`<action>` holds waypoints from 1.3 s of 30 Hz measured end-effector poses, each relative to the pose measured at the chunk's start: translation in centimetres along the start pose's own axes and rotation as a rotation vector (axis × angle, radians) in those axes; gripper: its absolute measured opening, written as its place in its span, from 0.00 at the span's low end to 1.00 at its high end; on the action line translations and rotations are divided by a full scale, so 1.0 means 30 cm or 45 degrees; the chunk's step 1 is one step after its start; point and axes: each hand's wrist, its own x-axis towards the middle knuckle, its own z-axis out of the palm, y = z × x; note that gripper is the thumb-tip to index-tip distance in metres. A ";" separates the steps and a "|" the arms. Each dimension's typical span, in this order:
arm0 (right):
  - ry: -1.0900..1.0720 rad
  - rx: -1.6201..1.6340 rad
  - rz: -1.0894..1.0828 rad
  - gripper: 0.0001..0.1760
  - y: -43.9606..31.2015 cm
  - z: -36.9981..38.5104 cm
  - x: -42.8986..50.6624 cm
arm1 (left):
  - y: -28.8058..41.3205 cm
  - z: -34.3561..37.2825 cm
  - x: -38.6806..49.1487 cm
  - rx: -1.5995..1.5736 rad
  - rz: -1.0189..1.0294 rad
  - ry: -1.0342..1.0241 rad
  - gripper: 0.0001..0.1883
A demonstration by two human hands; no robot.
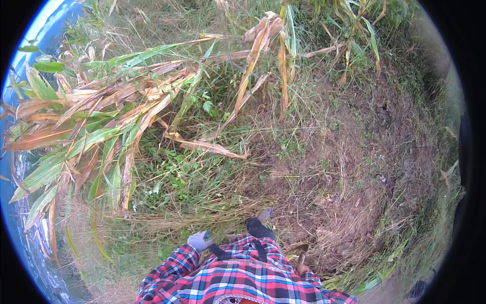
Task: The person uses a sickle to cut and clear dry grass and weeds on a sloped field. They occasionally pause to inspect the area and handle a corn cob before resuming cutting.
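My left hand (198, 241), in a pale grey work glove with darker fingertips, hangs low in front of my body on the left. Its fingers point towards the grass, and whether they hold anything is unclear. At my right side, my bare right hand (302, 270) grips the wooden handle of a short hand tool (301, 259). Its dark blade, perhaps a sickle's, lies over dry grass and is partly lost against it. Just ahead of me, a dark shoe (260, 228) stands on the ground. A plaid shirt (243, 279) covers my body, with dark straps hanging at its front.
Bent maize stalks with drying leaves (110, 110) lean across the left side. A withered maize plant (265, 34) stands ahead, and another (357, 22) beyond it to the right. Brown soil (334, 152) with cut straw spreads at right. Green weeds (178, 171) grow near the centre.
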 end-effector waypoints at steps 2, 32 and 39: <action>0.137 0.447 0.052 0.14 -0.190 -0.092 -0.091 | 0.086 -0.065 0.097 0.078 0.003 -0.056 0.26; 0.741 0.464 -0.468 0.17 -0.971 -0.686 -0.141 | 0.413 -0.246 0.684 0.707 0.632 -0.301 0.29; 1.006 0.335 -0.951 0.17 -1.630 -1.030 0.471 | 0.102 -0.027 0.641 0.621 0.556 -0.391 0.29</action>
